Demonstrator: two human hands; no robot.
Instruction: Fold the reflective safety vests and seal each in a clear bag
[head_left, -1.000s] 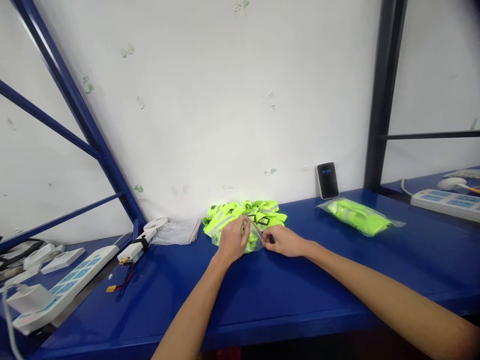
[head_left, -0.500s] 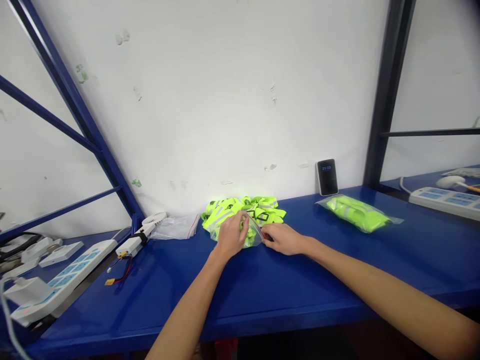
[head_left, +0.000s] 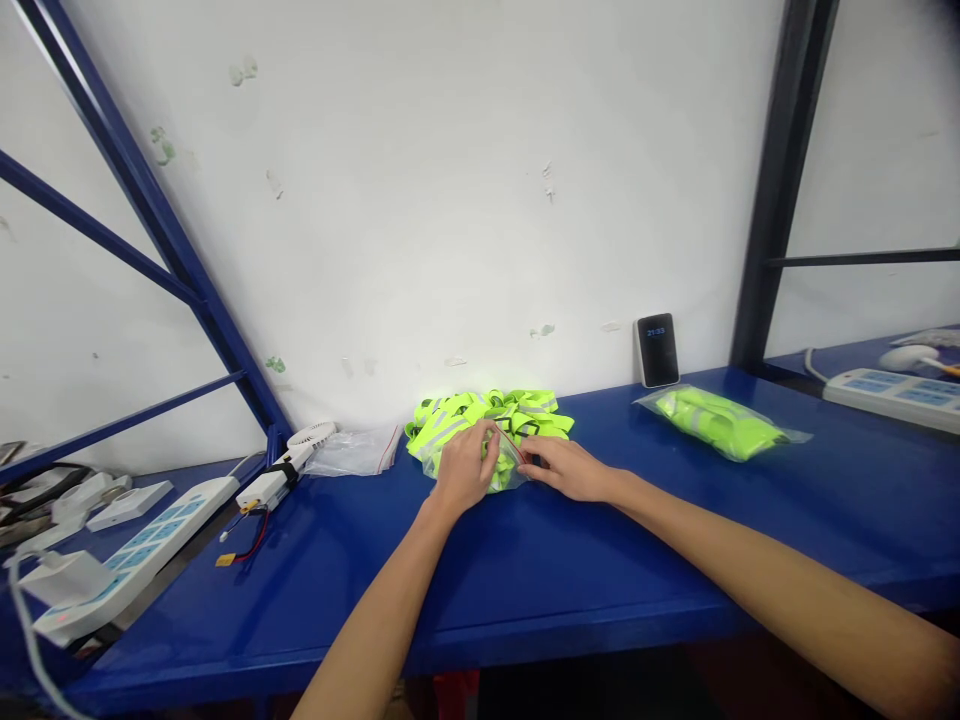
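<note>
A clear plastic bag (head_left: 511,462) with a red seal line lies between my hands, with neon yellow material showing through it. My left hand (head_left: 463,468) is closed on the bag's left side near the top. My right hand (head_left: 559,470) pinches the right end of the red seal line. Behind the bag, a heap of neon yellow reflective straps (head_left: 450,412) with black buckles rests against the wall. Part of the bag is hidden by my left hand.
Flat clear bags (head_left: 351,453) and a white fan (head_left: 311,436) lie left on the blue table (head_left: 570,590). A filled bag (head_left: 716,424) and an upright clock display (head_left: 658,350) are right. Power strips (head_left: 142,550) sit at both sides.
My right hand has risen slightly along the bag's red seal line, and its fingers look a little more raised. My left hand has stayed almost in place.
</note>
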